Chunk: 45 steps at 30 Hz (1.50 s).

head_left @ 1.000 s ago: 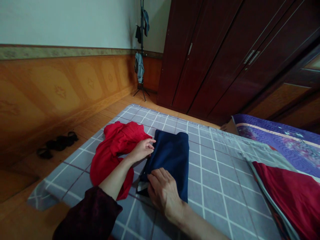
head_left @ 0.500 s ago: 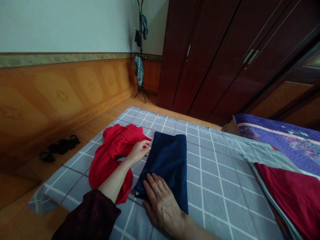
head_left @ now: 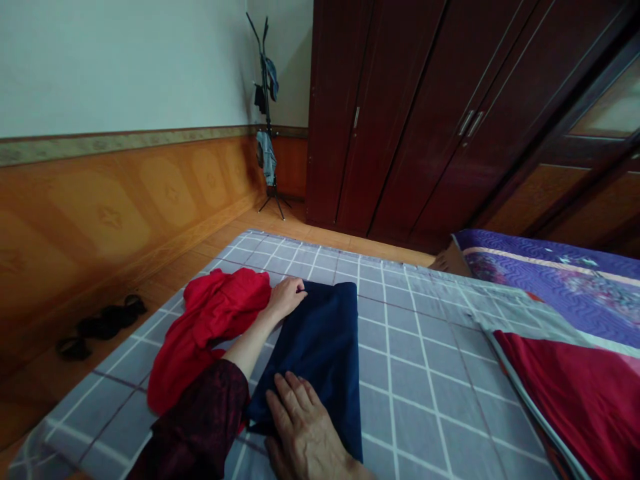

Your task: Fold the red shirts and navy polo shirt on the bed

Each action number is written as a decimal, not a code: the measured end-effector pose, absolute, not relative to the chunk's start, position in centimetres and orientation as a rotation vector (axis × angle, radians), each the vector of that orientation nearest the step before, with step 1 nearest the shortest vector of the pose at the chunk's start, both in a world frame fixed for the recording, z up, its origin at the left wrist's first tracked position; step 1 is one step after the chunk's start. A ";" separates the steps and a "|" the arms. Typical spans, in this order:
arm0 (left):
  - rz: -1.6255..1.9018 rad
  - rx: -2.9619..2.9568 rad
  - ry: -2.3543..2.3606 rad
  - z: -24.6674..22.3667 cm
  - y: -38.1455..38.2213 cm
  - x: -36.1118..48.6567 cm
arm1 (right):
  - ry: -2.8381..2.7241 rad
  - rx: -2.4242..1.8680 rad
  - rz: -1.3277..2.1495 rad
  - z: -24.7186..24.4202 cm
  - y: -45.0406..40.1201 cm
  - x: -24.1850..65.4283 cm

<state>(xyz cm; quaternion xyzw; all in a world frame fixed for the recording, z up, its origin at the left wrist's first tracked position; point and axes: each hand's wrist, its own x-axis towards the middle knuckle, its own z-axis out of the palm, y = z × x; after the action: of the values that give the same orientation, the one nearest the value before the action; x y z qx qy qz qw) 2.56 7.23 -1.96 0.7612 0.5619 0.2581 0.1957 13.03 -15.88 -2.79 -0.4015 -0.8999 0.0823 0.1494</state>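
A folded navy-blue garment (head_left: pixel 320 340) lies on the grey checked sheet (head_left: pixel 425 400). My left hand (head_left: pixel 287 297) is at its far left corner, with thumb and fingers closed together on the edge of the fabric. Lower down, my right hand (head_left: pixel 303 420) rests flat on the near part of the same garment, fingers stretched out. A crumpled red cloth (head_left: pixel 215 307) lies to the left, partly behind my left forearm and its dark sleeve. What kind of garment the navy one is, I cannot tell.
On the right lies a dark red cloth (head_left: pixel 570 387) with a grey border, and behind it a purple quilted mattress (head_left: pixel 545 267). Sandals (head_left: pixel 105 323) are on the floor at left. A coat rack (head_left: pixel 269 120) and a dark wooden wardrobe (head_left: pixel 390 120) stand at the back.
My left hand has moved from beside the red cloth to the navy garment's far corner and closed on it. My right hand stays flat on the garment. The view has shifted slightly.
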 end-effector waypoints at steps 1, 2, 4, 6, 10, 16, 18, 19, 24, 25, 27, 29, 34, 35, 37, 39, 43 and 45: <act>0.734 2.141 1.602 -2.1 7.4 2.6 | -2.580 -1.140 0.205 -3.2 -15.7 13.1; 0.749 2.143 1.638 -2.2 7.6 2.5 | -2.575 -1.128 0.170 -3.7 -15.5 13.1; 0.772 2.147 1.701 -2.5 7.8 2.1 | -2.563 -1.098 0.080 -4.7 -15.1 13.1; 0.777 2.166 1.732 -2.6 7.8 1.8 | -2.524 -1.075 -0.050 -5.5 -14.8 13.1; 0.821 2.241 1.719 -2.0 7.2 1.8 | -2.377 -1.059 -0.334 -6.5 -14.4 12.8; 0.775 2.469 1.346 -0.7 5.3 3.4 | -2.282 -1.018 -0.497 -7.3 -14.2 12.6; 0.698 2.573 1.186 -0.7 4.6 4.0 | -2.306 -1.030 -0.462 -7.3 -14.2 12.6; 0.661 2.620 1.142 -0.8 4.3 4.2 | -2.340 -1.035 -0.429 -7.2 -14.3 12.7; 0.643 2.660 1.280 -1.8 5.0 4.0 | -2.436 -1.036 -0.324 -6.2 -14.6 12.9; 0.652 2.652 1.314 -1.9 5.3 3.9 | -2.431 -1.044 -0.319 -6.1 -14.6 12.9; 0.674 2.640 1.373 -2.1 5.8 3.8 | -2.437 -1.062 -0.296 -5.9 -14.7 12.8; 0.713 2.626 1.428 -2.1 6.1 3.7 | -2.470 -1.067 -0.249 -5.9 -14.7 12.8; 0.786 2.616 1.490 -1.7 6.0 3.4 | -2.560 -1.073 -0.139 -5.6 -14.7 12.9; 0.792 2.618 1.483 -1.4 5.8 3.4 | -2.568 -1.073 -0.131 -5.5 -14.7 13.0; 0.810 2.630 1.435 -0.6 5.0 3.8 | -2.579 -1.071 -0.123 -5.2 -14.7 13.1; 0.782 2.659 1.231 0.3 3.7 4.6 | -2.595 -1.071 -0.114 -5.0 -14.7 13.1; 0.403 2.689 0.723 0.7 0.7 6.8 | -2.609 -1.080 -0.097 -4.7 -14.6 12.9; 0.226 2.685 0.705 0.2 -0.2 7.6 | -2.581 -1.097 -0.120 -4.6 -14.7 12.7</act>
<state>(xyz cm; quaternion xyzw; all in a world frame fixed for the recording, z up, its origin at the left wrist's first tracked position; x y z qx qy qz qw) 7.60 -0.18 0.20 0.9488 0.2492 0.0798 0.1772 12.72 -14.69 -4.65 -0.3853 -0.9067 -0.0423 0.1664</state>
